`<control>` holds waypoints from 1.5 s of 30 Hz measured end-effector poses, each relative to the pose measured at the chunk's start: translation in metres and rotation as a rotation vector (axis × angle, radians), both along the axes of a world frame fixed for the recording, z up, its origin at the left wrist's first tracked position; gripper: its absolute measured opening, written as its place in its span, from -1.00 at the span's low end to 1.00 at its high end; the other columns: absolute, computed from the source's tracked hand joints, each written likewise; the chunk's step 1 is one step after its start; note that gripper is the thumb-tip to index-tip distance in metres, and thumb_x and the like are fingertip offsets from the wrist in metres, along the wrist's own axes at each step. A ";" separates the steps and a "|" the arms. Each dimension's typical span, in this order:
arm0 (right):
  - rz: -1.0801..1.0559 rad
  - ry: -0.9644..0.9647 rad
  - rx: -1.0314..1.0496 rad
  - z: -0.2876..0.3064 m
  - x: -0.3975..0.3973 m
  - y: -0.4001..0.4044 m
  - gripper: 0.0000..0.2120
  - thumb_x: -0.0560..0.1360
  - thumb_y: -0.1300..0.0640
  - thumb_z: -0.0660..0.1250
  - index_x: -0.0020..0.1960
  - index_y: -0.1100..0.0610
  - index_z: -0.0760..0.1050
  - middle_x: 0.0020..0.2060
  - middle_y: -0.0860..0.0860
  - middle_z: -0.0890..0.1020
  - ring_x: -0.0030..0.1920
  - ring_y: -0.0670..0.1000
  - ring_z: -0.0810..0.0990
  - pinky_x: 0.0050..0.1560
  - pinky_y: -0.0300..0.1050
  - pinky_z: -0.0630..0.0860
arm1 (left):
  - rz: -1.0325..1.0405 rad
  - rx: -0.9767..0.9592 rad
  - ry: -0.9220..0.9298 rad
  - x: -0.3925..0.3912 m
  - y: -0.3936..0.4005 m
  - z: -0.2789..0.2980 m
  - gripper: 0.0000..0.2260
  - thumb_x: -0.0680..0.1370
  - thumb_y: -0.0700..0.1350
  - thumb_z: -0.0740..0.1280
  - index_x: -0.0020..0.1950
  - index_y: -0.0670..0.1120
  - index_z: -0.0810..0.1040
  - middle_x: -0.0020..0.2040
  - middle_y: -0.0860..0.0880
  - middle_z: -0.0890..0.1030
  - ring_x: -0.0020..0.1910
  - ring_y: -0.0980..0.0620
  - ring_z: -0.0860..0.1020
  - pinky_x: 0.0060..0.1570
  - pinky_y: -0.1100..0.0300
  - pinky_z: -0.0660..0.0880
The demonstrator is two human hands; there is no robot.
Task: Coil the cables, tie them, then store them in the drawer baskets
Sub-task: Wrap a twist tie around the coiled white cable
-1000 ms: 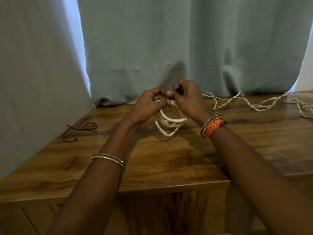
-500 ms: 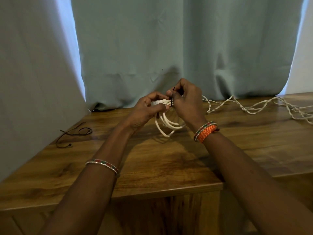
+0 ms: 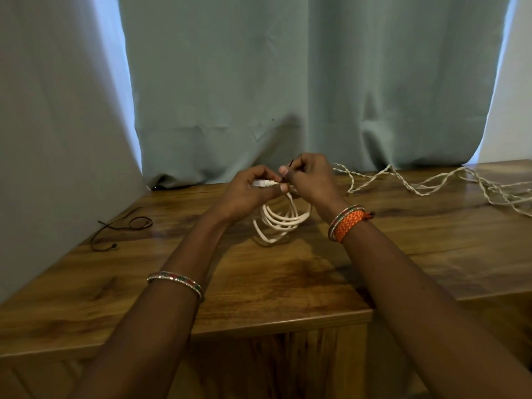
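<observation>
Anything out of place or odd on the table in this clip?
Nothing damaged or spilled. A twisted white cable sprawls uncoiled at the table's far right, and a dark tie lies loose at far left. Both hands hold the white coil mid-tie.

The coiled cable (image 3: 280,218) I hold is white, the thin tie (image 3: 290,165) black. A twisted cream cable (image 3: 403,182) lies on the surface (image 3: 288,283) — warm brown wood grain. My right bracelet (image 3: 349,223) is braided orange; the left bangle (image 3: 175,280) — silver, red, green. Curtain (image 3: 288,82) muted teal.
</observation>
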State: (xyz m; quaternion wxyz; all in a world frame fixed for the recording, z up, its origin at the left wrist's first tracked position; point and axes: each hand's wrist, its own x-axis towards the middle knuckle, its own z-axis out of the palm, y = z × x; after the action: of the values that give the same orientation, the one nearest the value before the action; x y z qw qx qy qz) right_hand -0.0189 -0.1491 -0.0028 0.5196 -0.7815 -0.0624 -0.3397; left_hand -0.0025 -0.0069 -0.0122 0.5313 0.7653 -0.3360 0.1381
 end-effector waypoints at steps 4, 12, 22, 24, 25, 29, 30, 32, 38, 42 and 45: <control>0.024 -0.003 -0.001 0.000 -0.003 -0.001 -0.71 0.45 0.20 0.42 -0.38 0.05 0.41 -0.41 -0.06 0.52 -0.36 -0.11 0.50 -0.31 -0.20 0.41 | 0.053 0.068 -0.045 0.004 0.006 -0.001 -0.82 0.40 -0.11 0.48 -0.02 -0.04 0.61 -0.13 -0.04 0.65 -0.13 0.07 0.60 -0.05 0.21 0.51; -0.078 -0.153 -0.013 0.001 -0.015 0.008 -0.72 0.45 0.19 0.42 -0.35 0.03 0.38 -0.40 -0.13 0.50 -0.37 -0.22 0.47 -0.44 -0.47 0.32 | -0.126 -0.040 0.077 -0.005 0.009 0.005 -0.85 0.49 -0.31 0.35 0.01 -0.12 0.53 -0.25 0.12 0.64 -0.27 0.27 0.57 -0.20 0.42 0.48; -0.105 -0.268 -0.201 0.006 -0.028 0.003 -0.93 0.38 0.17 0.47 -0.24 0.07 0.60 -0.34 -0.11 0.62 -0.30 -0.19 0.58 -0.26 -0.29 0.52 | -0.073 -0.113 0.005 -0.006 0.008 0.005 -0.80 0.43 -0.35 0.40 0.03 -0.17 0.57 -0.27 0.10 0.66 -0.25 0.24 0.59 -0.12 0.34 0.54; -0.075 -0.324 -0.366 0.009 -0.031 0.000 -0.96 0.40 0.25 0.43 -0.18 0.14 0.66 -0.30 -0.01 0.67 -0.28 -0.11 0.60 -0.20 -0.21 0.55 | -0.063 -0.111 0.014 -0.006 0.007 0.006 -0.82 0.43 -0.32 0.41 0.01 -0.18 0.58 -0.20 -0.04 0.63 -0.22 0.15 0.58 -0.09 0.26 0.54; -0.049 -0.348 -0.471 0.011 -0.033 -0.002 -0.92 0.40 0.29 0.41 -0.16 0.17 0.67 -0.28 0.04 0.68 -0.27 -0.07 0.60 -0.18 -0.18 0.54 | -0.055 -0.097 0.012 -0.006 0.008 0.007 -0.84 0.43 -0.31 0.42 -0.01 -0.19 0.57 -0.19 -0.09 0.61 -0.21 0.12 0.57 -0.10 0.25 0.53; 0.108 -0.225 -0.663 0.026 -0.039 -0.014 -0.86 0.45 0.30 0.37 -0.05 0.18 0.67 -0.25 0.00 0.68 -0.26 -0.13 0.60 -0.18 -0.28 0.51 | -0.049 -0.058 0.007 -0.005 0.011 0.009 -0.84 0.43 -0.30 0.43 -0.01 -0.24 0.58 -0.16 -0.18 0.60 -0.18 0.08 0.56 -0.13 0.29 0.50; 0.150 -0.161 -0.630 0.029 -0.039 -0.017 -0.88 0.46 0.26 0.38 -0.04 0.16 0.67 -0.27 -0.05 0.67 -0.28 -0.17 0.61 -0.20 -0.33 0.52 | -0.051 -0.050 0.008 -0.005 0.011 0.009 -0.82 0.42 -0.29 0.43 0.01 -0.26 0.58 -0.14 -0.20 0.60 -0.16 0.05 0.56 -0.11 0.27 0.51; 0.287 -0.019 -0.516 0.036 -0.039 -0.023 -0.92 0.46 0.20 0.41 -0.06 0.14 0.65 -0.28 -0.08 0.66 -0.27 -0.18 0.63 -0.19 -0.33 0.56 | -0.063 -0.032 0.004 -0.007 0.012 0.011 -0.81 0.42 -0.28 0.43 0.01 -0.26 0.58 -0.16 -0.18 0.61 -0.17 0.04 0.57 -0.10 0.24 0.51; 0.483 0.193 -0.433 0.042 -0.033 -0.035 -0.87 0.43 0.25 0.42 -0.03 0.25 0.60 -0.16 0.14 0.67 -0.18 -0.02 0.67 -0.12 -0.20 0.63 | -0.077 0.092 -0.018 -0.012 0.011 0.012 -0.88 0.42 -0.24 0.44 -0.06 -0.18 0.60 -0.21 -0.10 0.61 -0.20 0.07 0.56 -0.18 0.24 0.47; 0.458 0.182 -0.481 0.040 -0.031 -0.033 -0.90 0.45 0.24 0.41 -0.05 0.21 0.60 -0.14 0.14 0.67 -0.13 0.04 0.68 -0.07 -0.08 0.64 | -0.083 0.116 -0.005 -0.013 0.011 0.011 -0.84 0.42 -0.24 0.44 -0.03 -0.26 0.59 -0.19 -0.17 0.59 -0.20 0.03 0.54 -0.18 0.22 0.45; 0.453 0.165 -0.467 0.039 -0.029 -0.032 -0.89 0.45 0.26 0.40 -0.03 0.23 0.59 -0.14 0.16 0.68 -0.14 0.08 0.69 -0.06 -0.03 0.64 | -0.100 0.123 0.015 -0.014 0.013 0.013 -0.84 0.40 -0.22 0.46 -0.06 -0.22 0.60 -0.17 -0.17 0.61 -0.18 0.02 0.56 -0.14 0.18 0.48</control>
State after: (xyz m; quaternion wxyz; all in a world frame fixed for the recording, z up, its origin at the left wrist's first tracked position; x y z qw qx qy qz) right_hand -0.0484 -0.1808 0.0364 0.3923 -0.8705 -0.2684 -0.1276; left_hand -0.0160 0.0066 0.0006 0.4919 0.7800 -0.3775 0.0847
